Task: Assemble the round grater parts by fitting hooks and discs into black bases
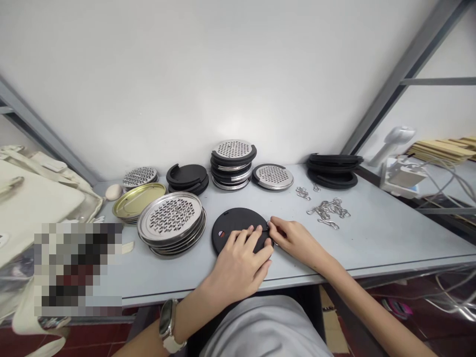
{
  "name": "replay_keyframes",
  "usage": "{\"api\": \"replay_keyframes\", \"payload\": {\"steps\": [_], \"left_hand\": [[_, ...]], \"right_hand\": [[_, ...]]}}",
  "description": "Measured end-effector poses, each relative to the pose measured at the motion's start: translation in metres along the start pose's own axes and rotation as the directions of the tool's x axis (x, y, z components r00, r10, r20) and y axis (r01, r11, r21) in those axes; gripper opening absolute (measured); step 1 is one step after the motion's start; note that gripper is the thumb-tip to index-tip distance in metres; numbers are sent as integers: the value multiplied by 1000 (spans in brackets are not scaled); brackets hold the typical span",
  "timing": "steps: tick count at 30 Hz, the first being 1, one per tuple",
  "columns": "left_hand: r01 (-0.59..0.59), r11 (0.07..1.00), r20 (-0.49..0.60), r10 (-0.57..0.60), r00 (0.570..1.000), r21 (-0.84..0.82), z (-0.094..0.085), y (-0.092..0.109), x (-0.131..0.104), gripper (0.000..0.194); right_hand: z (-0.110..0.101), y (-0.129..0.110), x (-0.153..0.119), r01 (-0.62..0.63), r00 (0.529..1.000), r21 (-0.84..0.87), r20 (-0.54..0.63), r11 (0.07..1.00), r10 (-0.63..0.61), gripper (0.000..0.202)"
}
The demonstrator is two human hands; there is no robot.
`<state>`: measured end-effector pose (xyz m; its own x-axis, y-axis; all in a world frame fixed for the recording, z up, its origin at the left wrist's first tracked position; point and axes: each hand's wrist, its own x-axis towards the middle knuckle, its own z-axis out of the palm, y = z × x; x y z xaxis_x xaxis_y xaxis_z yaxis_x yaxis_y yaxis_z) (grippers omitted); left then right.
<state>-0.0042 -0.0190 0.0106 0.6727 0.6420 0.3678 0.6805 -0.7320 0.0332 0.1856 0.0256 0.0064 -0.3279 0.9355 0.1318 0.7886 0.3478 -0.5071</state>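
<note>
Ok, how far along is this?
Partway, I'd judge. Apparently done: the stacked black-rimmed graters. In hand: a black disc, left hand on top, right hand at its edge. Seemingly left: bare grater plates, black holders showing no plate and loose metal clips.

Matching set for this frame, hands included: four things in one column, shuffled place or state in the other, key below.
1. left hand
2. right hand
3. gold lid
4. metal clips

A. loose on the table, right side
B. palm down across the black disc
C. fingertips at the disc's right edge
D. topping a stack, left side

Pairs: 1-B, 2-C, 3-D, 4-A
</note>
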Motion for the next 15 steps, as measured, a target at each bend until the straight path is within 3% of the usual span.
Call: {"api": "replay_keyframes", "payload": {"steps": [15], "left_hand": [[1, 1000, 9, -1, 1000, 13, 0, -2, 0, 36]], "right_hand": [[-2, -2, -4, 31, 999, 17, 7, 999, -31, 26]]}}
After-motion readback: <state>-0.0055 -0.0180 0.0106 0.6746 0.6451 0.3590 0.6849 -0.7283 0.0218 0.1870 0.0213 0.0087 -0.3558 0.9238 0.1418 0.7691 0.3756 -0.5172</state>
